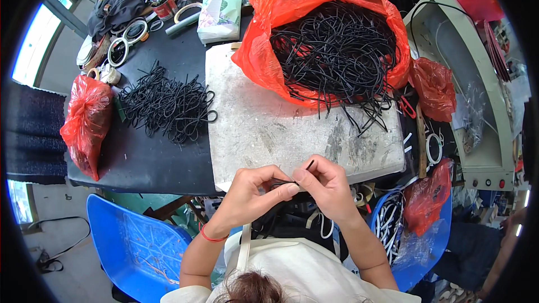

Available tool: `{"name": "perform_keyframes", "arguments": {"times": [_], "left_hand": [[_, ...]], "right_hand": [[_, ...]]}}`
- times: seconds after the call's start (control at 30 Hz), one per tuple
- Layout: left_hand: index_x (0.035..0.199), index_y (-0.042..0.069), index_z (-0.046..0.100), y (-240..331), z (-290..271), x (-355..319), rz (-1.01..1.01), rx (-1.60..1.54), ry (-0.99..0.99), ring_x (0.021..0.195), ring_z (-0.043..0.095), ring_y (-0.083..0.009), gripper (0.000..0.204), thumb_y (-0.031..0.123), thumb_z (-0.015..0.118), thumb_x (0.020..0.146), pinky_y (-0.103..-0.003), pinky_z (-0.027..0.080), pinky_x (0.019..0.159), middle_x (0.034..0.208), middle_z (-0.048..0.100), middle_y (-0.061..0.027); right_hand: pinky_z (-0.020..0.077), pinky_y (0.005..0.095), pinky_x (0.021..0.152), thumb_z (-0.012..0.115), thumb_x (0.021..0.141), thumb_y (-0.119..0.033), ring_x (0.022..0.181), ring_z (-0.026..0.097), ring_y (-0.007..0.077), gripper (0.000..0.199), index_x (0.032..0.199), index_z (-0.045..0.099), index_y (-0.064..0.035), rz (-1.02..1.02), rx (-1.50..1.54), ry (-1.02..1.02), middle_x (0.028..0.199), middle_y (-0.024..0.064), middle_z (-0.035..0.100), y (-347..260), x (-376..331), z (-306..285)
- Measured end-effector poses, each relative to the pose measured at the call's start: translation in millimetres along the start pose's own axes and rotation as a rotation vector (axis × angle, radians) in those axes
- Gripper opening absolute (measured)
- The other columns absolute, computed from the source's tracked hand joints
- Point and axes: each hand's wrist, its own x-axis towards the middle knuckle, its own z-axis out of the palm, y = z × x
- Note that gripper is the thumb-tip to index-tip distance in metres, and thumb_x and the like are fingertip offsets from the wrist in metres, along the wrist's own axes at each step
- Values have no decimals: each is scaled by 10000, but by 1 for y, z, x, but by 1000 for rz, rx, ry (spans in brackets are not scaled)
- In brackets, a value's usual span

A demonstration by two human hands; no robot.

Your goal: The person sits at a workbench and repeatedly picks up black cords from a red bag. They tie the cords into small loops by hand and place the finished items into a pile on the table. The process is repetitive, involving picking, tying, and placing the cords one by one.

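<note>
Two hands meet at the near edge of the table, and between them you hold one short black cord (292,182).

Start at the far left: a knotted red bag (85,123) sits on the dark tabletop (151,160), and just beside it to the right lies a loose heap of black loops (168,108). Below them, off the table edge, a blue plastic chair (135,247) stands by your left arm.

Your left hand (252,191), with a red band (212,238) at its wrist, has its fingers curled in and its thumb and forefinger closed together on the left part of the cord. The pinch is tight, with no gap that you can see between the fingertips.

Your right hand (328,186) touches the left one. Its thumb and forefinger are pressed together on the cord's other end, and a short black tip sticks up past the fingers. Both hands hover just over the near edge of the grey stone slab (264,129), which lies on the tabletop in front of you.

Further right and farther away, a big open red bag (261,50) rests partly on the slab, full of tangled black cords (337,50), some of which spill over its rim onto the slab. At the far right, a smaller crumpled red bag (435,87) lies next to it.
</note>
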Motion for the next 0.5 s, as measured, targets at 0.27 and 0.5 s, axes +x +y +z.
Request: {"name": "perform_keyframes", "arguments": {"times": [0.27,0.5], "left_hand": [[960,-28,596,3,23,-5,-77,-420,142,666,513,-34,203,143,609,852,-173,417,575,751,595,-4],[955,-34,611,-15,35,-9,277,147,315,585,480,-25,166,89,594,845,-188,375,494,686,571,5]], "right_hand": [[250,197,463,627,842,-162,547,305,14,286,644,448,-58,-151,-47,188,584,-71,397,7,0,5],[225,194,451,610,852,-141,535,285,3,307,614,428,-74,-73,122,242,572,-79,387,2,9,6]]}}
